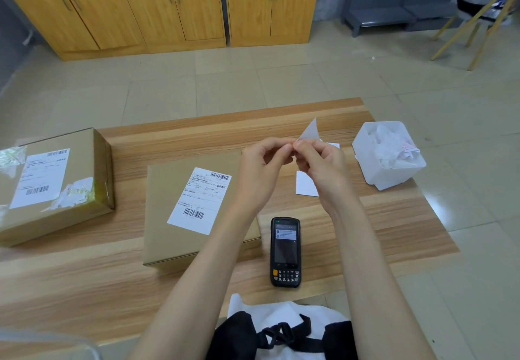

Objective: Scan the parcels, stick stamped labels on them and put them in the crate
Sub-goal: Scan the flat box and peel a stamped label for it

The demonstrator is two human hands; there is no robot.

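A flat cardboard parcel with a white shipping label lies mid-table. A thicker taped parcel sits at the far left. My left hand and my right hand meet above the table, both pinching a small white label whose corner curls upward. The black handheld scanner lies screen-up on the table beside the flat parcel, below my hands. White label sheets lie on the table under my right hand.
A white plastic bin filled with crumpled paper stands at the table's right end. The rim of a clear container shows at the bottom left. Wooden cabinets line the far wall, with tiled floor between.
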